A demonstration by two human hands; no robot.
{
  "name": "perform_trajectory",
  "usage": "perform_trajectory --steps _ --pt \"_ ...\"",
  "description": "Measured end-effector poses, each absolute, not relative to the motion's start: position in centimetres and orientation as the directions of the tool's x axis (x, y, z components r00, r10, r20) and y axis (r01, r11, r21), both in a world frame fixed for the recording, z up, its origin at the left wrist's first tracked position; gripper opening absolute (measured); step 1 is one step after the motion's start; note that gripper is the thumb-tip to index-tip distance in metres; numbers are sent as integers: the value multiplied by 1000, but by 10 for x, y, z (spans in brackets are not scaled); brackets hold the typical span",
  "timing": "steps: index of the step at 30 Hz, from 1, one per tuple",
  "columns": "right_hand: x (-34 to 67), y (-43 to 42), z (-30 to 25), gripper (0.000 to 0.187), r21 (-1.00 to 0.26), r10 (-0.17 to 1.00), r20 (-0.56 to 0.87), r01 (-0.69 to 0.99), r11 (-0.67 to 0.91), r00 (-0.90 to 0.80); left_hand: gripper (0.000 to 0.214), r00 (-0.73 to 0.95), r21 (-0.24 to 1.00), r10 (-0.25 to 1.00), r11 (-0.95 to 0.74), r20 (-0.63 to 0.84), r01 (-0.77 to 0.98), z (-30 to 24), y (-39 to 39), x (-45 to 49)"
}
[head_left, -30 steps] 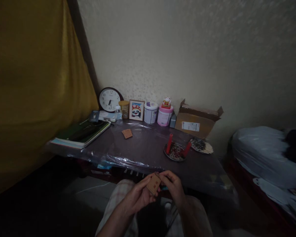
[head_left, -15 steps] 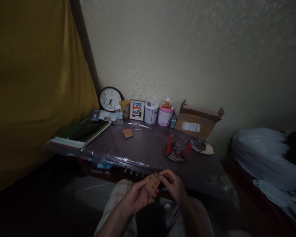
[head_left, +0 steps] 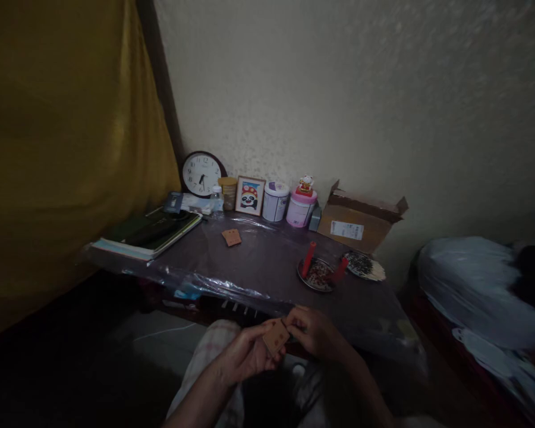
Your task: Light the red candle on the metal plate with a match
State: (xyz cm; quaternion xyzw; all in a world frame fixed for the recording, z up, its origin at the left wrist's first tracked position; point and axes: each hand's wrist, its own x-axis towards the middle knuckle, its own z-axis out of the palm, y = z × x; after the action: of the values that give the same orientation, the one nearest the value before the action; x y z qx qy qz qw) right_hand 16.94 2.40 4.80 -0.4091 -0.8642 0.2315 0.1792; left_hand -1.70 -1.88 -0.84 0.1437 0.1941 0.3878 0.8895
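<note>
My left hand [head_left: 252,353] is closed around a small pack of brown cards with red marks [head_left: 276,337], held above my lap just off the table's near edge. At the pack's upper right edge, my right hand [head_left: 314,331] pinches a card; its fingertips partly hide that corner. A few more brown cards [head_left: 232,238] lie loosely overlapped on the plastic-covered table [head_left: 249,261].
Red candles [head_left: 309,259] stand in a round dish [head_left: 317,287], beside a plate of matchsticks [head_left: 364,266]. Behind are a clock [head_left: 201,173], a panda picture frame [head_left: 249,196], tins [head_left: 275,202] and an open cardboard box [head_left: 359,220]. Books [head_left: 154,238] lie left.
My right hand's fingers have shifted slightly right and down along the pack's edge. The card edge that stuck up there no longer shows. My view has tilted a little.
</note>
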Motion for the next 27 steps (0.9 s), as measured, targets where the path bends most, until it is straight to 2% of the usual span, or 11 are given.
perform_trajectory --steps 10,27 --pt "172 26 47 17 -492 735 176 588 642 -655 28 611 375 755 652 -240 -659 -4 -18 -16" --pt "169 32 59 20 -400 688 108 602 691 -718 24 622 274 740 672 -256 -687 -6 -16 -16"
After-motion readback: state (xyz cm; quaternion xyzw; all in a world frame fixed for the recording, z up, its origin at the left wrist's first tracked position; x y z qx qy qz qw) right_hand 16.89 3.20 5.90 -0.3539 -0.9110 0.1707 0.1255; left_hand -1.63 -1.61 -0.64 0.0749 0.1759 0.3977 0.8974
